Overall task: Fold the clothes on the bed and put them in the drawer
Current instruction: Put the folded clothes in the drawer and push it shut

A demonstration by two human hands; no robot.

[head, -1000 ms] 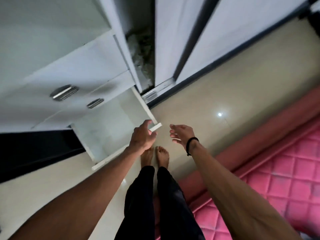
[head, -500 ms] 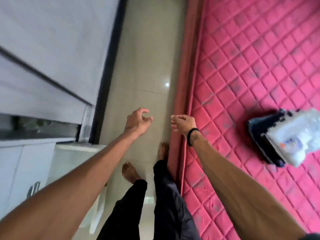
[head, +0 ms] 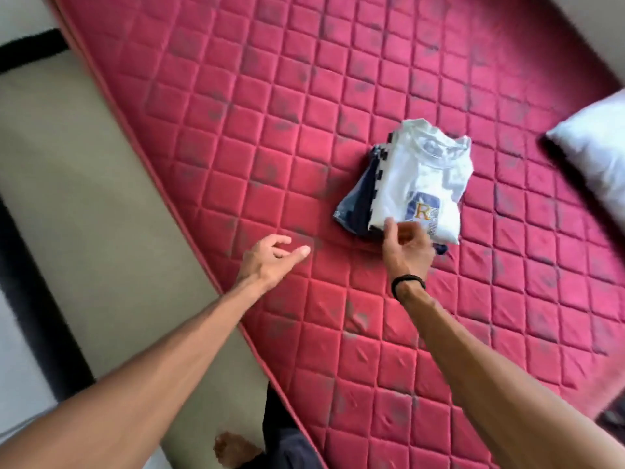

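The folded clothes stack (head: 414, 184) lies on the red mattress (head: 236, 130), its long axis running away from the right hand (head: 407, 247), loosely curled at its near edge, while the empty, relaxed left hand (head: 270, 262) hangs farther off.

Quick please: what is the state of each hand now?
Left hand: open, holds nothing, above the mattress.
Right hand: at the folded clothes; grip cannot be told.
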